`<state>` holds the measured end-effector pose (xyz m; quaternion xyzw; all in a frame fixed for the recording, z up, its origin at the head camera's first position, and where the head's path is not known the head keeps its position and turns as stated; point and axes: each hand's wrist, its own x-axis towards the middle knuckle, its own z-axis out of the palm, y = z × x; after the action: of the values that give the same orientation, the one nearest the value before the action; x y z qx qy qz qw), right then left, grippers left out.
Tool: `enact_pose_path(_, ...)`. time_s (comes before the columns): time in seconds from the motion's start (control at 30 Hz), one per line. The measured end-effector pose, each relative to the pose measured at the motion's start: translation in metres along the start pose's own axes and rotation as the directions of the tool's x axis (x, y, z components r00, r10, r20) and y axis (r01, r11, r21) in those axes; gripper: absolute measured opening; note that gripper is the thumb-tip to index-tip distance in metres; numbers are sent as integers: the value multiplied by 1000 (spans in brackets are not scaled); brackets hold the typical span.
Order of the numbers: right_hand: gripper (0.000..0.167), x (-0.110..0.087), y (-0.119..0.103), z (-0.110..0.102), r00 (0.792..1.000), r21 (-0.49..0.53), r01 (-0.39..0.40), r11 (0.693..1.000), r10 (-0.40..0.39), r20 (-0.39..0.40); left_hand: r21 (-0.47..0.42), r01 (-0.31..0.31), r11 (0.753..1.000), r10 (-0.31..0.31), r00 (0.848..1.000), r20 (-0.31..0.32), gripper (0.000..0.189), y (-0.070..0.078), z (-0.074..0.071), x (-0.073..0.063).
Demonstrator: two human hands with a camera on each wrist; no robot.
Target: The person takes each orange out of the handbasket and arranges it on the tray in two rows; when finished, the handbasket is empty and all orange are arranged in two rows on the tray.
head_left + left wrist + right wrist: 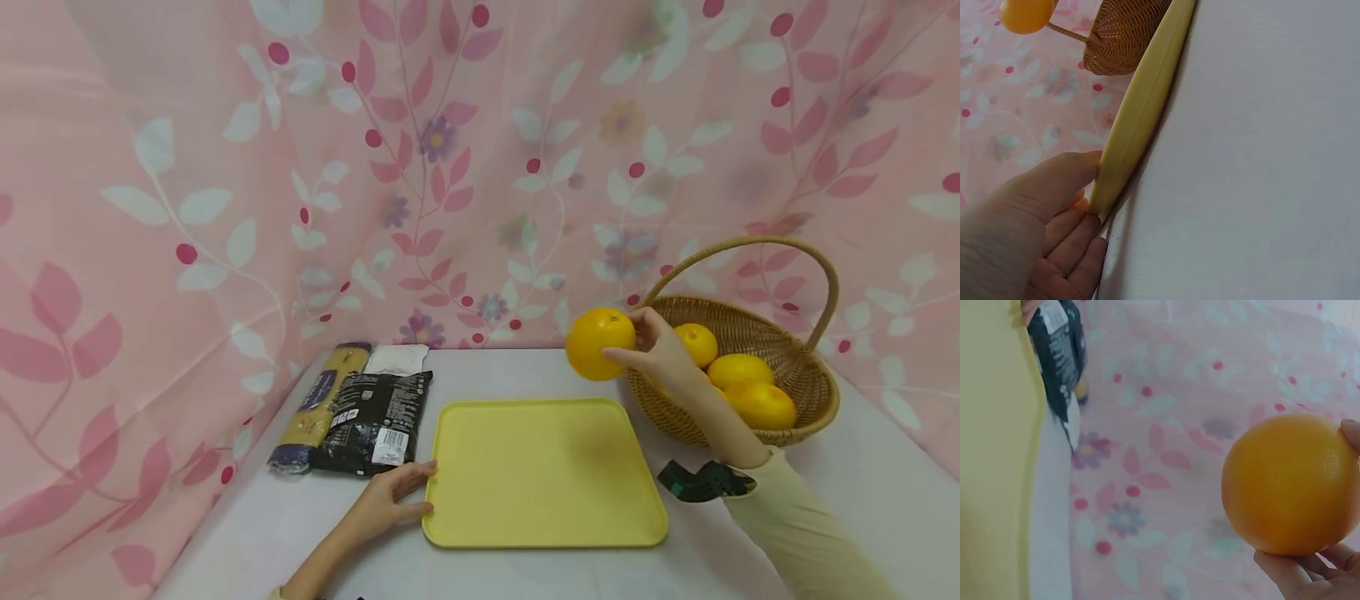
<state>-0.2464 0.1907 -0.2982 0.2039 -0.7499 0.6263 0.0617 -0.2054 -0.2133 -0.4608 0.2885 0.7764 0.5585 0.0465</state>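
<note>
Your right sleeve [802, 525] is nearest, at lower right; beyond it your right hand [663, 350] pinches an orange [598, 343] between thumb and curled fingers, raised just left of the wicker basket [738, 329] of similar fruit [763, 406]. Your left hand [384, 502], fingers relaxed and parted, touches the left edge of the yellow tray [543, 475].

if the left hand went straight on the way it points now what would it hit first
The yellow tray, it seems: the left hand points at the tray's left edge, and its fingers look to be touching that rim.
</note>
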Motion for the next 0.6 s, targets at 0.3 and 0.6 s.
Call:
enact_pose_path(0.3, 46, 23, 11, 46, 999, -7, 36, 999, -35, 40, 20, -46, 999, 46, 999, 7, 44, 0, 0, -1)
enact_pose_path(0.6, 44, 36, 32, 95, 995, 31, 66, 997, -69, 75, 18, 9, 1000, -9, 1000, 11, 43, 7, 1, 0)
